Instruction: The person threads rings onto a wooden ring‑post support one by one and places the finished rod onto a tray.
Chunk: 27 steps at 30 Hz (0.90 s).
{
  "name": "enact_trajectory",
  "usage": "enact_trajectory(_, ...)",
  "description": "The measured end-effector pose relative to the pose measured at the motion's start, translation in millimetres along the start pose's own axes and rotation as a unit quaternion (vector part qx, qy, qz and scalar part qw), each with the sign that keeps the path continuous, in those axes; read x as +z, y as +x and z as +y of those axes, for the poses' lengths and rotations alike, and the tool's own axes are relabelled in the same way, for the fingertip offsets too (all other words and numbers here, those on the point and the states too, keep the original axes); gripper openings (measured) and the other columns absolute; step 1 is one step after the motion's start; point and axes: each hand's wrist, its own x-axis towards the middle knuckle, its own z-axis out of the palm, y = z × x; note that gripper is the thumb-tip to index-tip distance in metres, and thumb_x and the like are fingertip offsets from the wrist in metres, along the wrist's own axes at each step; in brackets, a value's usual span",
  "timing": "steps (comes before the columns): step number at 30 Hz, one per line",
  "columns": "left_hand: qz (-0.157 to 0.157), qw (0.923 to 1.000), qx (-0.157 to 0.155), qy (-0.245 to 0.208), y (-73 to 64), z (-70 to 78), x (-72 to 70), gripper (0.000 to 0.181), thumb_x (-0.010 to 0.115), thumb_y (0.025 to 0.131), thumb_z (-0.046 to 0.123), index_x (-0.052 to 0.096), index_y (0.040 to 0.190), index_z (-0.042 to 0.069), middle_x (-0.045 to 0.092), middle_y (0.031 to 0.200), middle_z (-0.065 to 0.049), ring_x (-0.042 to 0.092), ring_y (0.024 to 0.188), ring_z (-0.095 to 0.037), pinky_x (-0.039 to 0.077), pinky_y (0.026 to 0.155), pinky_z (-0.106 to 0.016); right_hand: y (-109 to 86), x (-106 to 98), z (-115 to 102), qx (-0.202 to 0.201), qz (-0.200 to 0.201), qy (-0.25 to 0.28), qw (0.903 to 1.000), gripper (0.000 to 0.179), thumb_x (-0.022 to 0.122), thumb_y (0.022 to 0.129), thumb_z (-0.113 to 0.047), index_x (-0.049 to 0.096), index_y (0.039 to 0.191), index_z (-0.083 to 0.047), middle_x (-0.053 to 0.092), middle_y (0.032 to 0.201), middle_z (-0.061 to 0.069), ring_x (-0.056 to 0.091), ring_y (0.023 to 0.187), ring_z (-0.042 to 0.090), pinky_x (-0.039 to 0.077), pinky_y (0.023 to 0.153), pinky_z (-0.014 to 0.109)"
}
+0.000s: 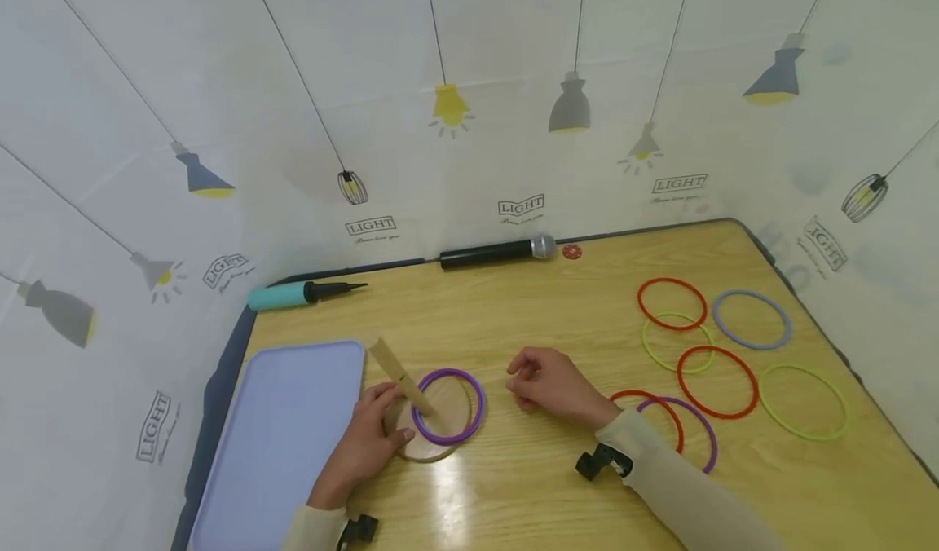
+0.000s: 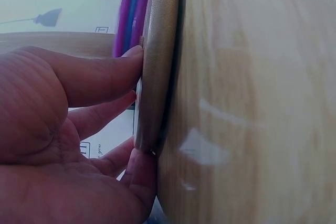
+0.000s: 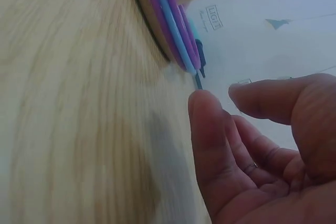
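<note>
A wooden ring-toss stand, a round base with an upright peg (image 1: pixel 392 365), stands right of the blue tray. Round its peg lie two purple rings (image 1: pixel 482 404) with a blue ring (image 3: pixel 169 19) between them, stacked on the base. My left hand (image 1: pixel 363 439) grips the rim of the base (image 2: pixel 158 66) from the left, thumb and fingers spread along its edge. To the right of the stand, my right hand (image 1: pixel 555 384) hovers low over the table, holding nothing. Its fingers are loosely bent, with a gap between thumb and index finger.
Several loose rings lie at the right: red rings (image 1: pixel 757 388), yellow-green rings (image 1: pixel 846 412), a blue ring (image 1: pixel 789 323) and a purple ring (image 1: pixel 713 441). A blue tray (image 1: pixel 293 420) is at the left. Along the back are a teal hand pump (image 1: pixel 279 296) and a microphone (image 1: pixel 491 253).
</note>
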Motion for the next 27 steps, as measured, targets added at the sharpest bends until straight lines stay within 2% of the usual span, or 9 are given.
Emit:
enact_trajectory(5,-0.006,0.9999,-0.014,0.001,-1.3,-1.4,0.9,0.055,0.083,0.089,0.007,0.063,0.14,0.004,0.047,0.154,-0.025,0.037,0.145,-0.051,0.035,0.116,-0.067,-16.0,-16,10,0.008,0.018,-0.006,0.9998,0.02,0.074,0.098,-0.015,0.068,0.111,-0.001,0.069,0.084,0.007,0.071,0.068,0.022,0.059,0.063,0.031)
enact_trajectory(10,-0.011,0.9996,-0.026,-0.003,0.2,-1.6,1.3,0.055,0.083,0.089,0.008,0.063,0.14,0.006,0.046,0.155,-0.023,0.036,0.146,-0.049,0.033,0.119,-0.065,-36.3,-38,20,-0.019,0.047,-0.049,0.9975,0.02,0.075,0.098,-0.016,0.071,0.113,-0.004,0.071,0.09,0.004,0.073,0.075,0.019,0.061,0.067,0.029)
enact_trajectory(15,-0.008,0.9997,-0.024,0.002,1.1,-2.6,0.9,0.055,0.083,0.089,0.008,0.063,0.14,0.007,0.047,0.155,-0.023,0.037,0.145,-0.05,0.034,0.118,-0.065,-57.4,-62,27,-0.041,0.075,-0.11,0.9902,0.021,0.075,0.099,-0.018,0.073,0.117,-0.008,0.072,0.093,-0.001,0.069,0.078,0.011,0.057,0.069,0.027)
enact_trajectory(21,-0.009,0.9997,-0.021,0.005,0.9,-2.2,0.3,0.054,0.083,0.09,0.009,0.063,0.14,0.006,0.047,0.154,-0.023,0.037,0.145,-0.05,0.034,0.118,-0.065,-81.2,-89,38,-0.036,0.124,-0.126,0.9835,0.024,0.076,0.099,-0.023,0.073,0.118,-0.008,0.073,0.095,0.0,0.068,0.083,0.008,0.056,0.072,0.026)
enact_trajectory(27,-0.021,0.9993,-0.031,0.001,0.7,0.7,-0.3,0.053,0.082,0.091,0.01,0.062,0.141,0.007,0.045,0.156,-0.022,0.035,0.147,-0.048,0.033,0.119,-0.066,-105.7,-108,50,-0.033,0.177,-0.173,0.9682,0.023,0.078,0.098,-0.022,0.075,0.117,-0.01,0.074,0.095,-0.002,0.069,0.083,0.005,0.057,0.073,0.025)
